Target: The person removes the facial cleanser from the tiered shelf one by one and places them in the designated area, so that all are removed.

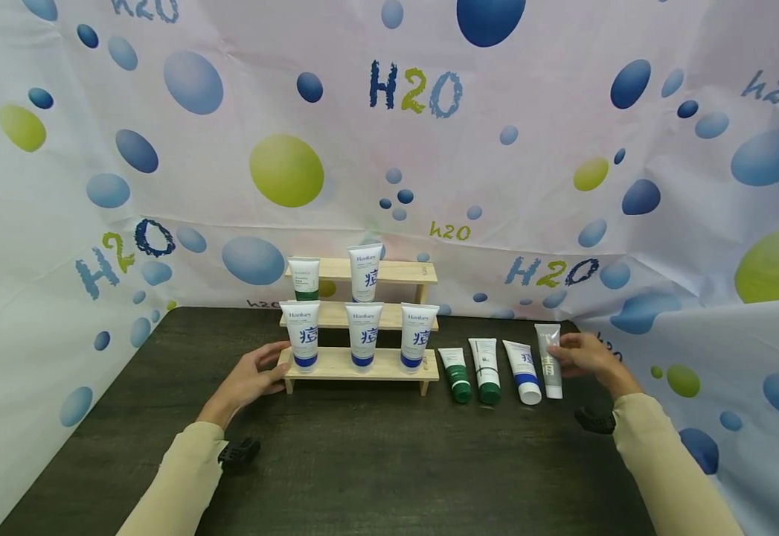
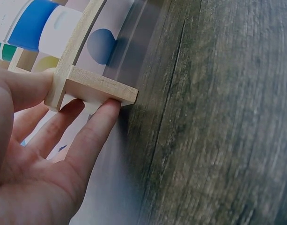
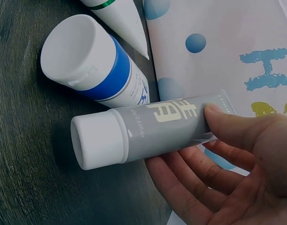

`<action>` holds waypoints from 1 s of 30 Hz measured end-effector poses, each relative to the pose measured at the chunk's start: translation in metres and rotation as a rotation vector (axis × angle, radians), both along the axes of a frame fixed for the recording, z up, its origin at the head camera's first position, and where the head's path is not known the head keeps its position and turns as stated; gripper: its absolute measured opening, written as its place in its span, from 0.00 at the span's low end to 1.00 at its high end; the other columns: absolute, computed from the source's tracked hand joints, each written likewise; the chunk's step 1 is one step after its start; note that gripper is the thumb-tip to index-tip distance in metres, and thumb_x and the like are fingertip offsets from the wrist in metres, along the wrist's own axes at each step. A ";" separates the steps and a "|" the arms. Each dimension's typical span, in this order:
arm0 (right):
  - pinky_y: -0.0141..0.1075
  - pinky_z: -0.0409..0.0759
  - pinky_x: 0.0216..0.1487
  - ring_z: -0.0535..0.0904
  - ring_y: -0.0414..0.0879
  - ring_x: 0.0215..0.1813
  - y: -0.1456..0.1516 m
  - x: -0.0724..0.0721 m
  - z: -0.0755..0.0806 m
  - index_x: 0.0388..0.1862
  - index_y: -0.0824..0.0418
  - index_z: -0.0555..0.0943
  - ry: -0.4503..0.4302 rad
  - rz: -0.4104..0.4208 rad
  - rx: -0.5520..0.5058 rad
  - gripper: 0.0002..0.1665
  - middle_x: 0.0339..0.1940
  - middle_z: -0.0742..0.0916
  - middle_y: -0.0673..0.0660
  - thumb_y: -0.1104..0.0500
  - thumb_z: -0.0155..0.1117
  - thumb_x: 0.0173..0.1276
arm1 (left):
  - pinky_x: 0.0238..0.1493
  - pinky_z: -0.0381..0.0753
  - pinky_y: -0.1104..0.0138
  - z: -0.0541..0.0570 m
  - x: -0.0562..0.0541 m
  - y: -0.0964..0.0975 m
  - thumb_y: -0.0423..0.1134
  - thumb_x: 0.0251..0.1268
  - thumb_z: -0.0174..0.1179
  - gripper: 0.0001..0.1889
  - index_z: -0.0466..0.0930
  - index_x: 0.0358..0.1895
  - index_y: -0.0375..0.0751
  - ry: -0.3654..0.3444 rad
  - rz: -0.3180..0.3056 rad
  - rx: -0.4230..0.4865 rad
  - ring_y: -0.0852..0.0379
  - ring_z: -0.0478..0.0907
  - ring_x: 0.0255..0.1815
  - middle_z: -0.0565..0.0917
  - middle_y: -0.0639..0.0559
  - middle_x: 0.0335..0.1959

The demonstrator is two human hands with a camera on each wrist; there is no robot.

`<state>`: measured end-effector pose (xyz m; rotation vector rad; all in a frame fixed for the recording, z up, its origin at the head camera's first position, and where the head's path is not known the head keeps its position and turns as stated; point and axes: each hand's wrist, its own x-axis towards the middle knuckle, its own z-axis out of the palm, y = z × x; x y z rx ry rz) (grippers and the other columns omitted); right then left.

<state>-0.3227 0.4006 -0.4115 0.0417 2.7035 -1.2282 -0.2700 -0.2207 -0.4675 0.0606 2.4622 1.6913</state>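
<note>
One gray tube, rightmost, is pinched by the right hand, while the left hand grips the left end of the rack, where a bump could topple the upright tubes.

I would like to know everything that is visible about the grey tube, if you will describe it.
The grey tube looks like smooth plastic, printed with pale lettering, including a large character. Its white cap is on; the opposite end is flat. The right hand pinches it near that flat end, thumb against fingers. In the head view, it is rightmost in the row, beside the blue-banded tube, cap towards the person. Whether it touches the table is unclear.
</note>
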 end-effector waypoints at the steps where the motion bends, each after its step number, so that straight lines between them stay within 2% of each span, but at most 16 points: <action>1: 0.50 0.92 0.47 0.87 0.48 0.43 0.000 0.000 0.000 0.60 0.80 0.70 -0.003 0.001 -0.003 0.28 0.55 0.82 0.79 0.55 0.60 0.80 | 0.61 0.87 0.50 0.001 0.000 0.000 0.40 0.80 0.57 0.32 0.58 0.81 0.41 -0.001 0.000 0.001 0.29 0.70 0.74 0.58 0.28 0.81; 7: 0.51 0.92 0.47 0.87 0.51 0.44 0.000 0.000 -0.001 0.60 0.80 0.70 -0.013 0.002 -0.003 0.28 0.55 0.82 0.79 0.55 0.60 0.80 | 0.62 0.87 0.49 0.002 -0.002 0.001 0.40 0.80 0.58 0.32 0.58 0.81 0.41 -0.008 -0.001 0.006 0.29 0.69 0.75 0.57 0.28 0.81; 16: 0.51 0.92 0.47 0.86 0.56 0.47 0.001 0.002 -0.004 0.60 0.81 0.69 -0.026 0.006 0.017 0.28 0.50 0.84 0.74 0.56 0.60 0.80 | 0.61 0.87 0.50 0.000 0.000 0.001 0.40 0.80 0.57 0.32 0.58 0.81 0.41 -0.006 0.005 0.002 0.29 0.69 0.75 0.58 0.28 0.81; 22: 0.53 0.92 0.48 0.86 0.58 0.47 0.000 0.002 -0.007 0.61 0.83 0.68 -0.024 0.003 0.015 0.29 0.52 0.82 0.76 0.57 0.60 0.80 | 0.62 0.87 0.50 -0.002 0.001 -0.001 0.39 0.80 0.57 0.32 0.57 0.81 0.41 0.003 0.001 0.005 0.29 0.70 0.74 0.58 0.28 0.81; 30: 0.51 0.92 0.46 0.86 0.51 0.42 0.000 -0.002 -0.019 0.67 0.82 0.64 -0.006 -0.095 -0.013 0.34 0.57 0.81 0.81 0.58 0.63 0.77 | 0.61 0.87 0.50 0.000 0.000 0.000 0.40 0.80 0.57 0.32 0.58 0.81 0.41 -0.002 0.000 0.006 0.30 0.70 0.74 0.58 0.29 0.81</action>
